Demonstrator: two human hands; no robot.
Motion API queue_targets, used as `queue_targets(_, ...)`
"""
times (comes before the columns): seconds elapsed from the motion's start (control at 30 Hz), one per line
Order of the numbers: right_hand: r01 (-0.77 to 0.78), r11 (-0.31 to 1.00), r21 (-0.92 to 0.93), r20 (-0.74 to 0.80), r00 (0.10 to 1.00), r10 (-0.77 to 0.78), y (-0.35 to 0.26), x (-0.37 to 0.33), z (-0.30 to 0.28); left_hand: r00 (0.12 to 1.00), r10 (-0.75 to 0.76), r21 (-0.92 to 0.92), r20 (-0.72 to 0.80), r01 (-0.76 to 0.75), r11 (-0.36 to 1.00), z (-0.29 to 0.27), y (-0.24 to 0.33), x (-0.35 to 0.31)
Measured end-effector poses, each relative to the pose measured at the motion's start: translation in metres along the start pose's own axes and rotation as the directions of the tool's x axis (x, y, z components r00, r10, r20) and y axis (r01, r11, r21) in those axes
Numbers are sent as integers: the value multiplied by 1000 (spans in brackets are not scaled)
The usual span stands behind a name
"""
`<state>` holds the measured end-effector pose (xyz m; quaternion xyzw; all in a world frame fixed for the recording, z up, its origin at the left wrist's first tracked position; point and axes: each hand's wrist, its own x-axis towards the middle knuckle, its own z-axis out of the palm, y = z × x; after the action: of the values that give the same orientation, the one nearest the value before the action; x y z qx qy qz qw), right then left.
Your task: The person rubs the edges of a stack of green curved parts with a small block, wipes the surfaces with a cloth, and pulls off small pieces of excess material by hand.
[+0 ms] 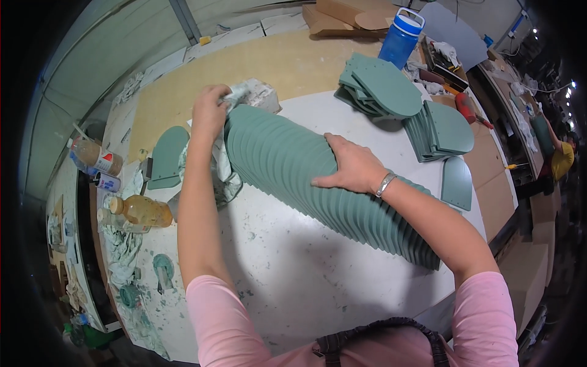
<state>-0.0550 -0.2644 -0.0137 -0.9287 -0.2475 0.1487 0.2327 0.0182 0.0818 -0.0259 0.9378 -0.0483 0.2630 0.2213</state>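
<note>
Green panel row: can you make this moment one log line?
right hand: on green panel row; left hand: at rag, row's left end; blue water bottle: upper right

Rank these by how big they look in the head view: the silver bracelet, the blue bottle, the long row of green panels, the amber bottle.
1. Long row of green panels, by far the largest
2. Blue bottle and amber bottle: too alike to rank
3. Silver bracelet
</note>
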Motion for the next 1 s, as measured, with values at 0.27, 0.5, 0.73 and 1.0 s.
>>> queue_targets(0.27, -6, 1000, -4, -54, 999, 5, 15, -1, 2, 962, -208, 198, 176, 172, 965, -4, -4, -13)
queue_targets(0.5, 62, 997, 36, -102, 993, -58, 10, 2, 11, 997, 9, 266, 73, -28, 964, 9, -7, -3)
queue_targets(0.73, 39, 999, -5, -69, 997, -40, 8, 0, 4, 960, -260, 313, 100, 218, 925, 7, 11, 10)
queue_targets(1.0, 1, 1000, 19, -17, 1000, -1, 16, -6, -6, 970, -242, 9, -3, 242, 970, 22, -31, -24)
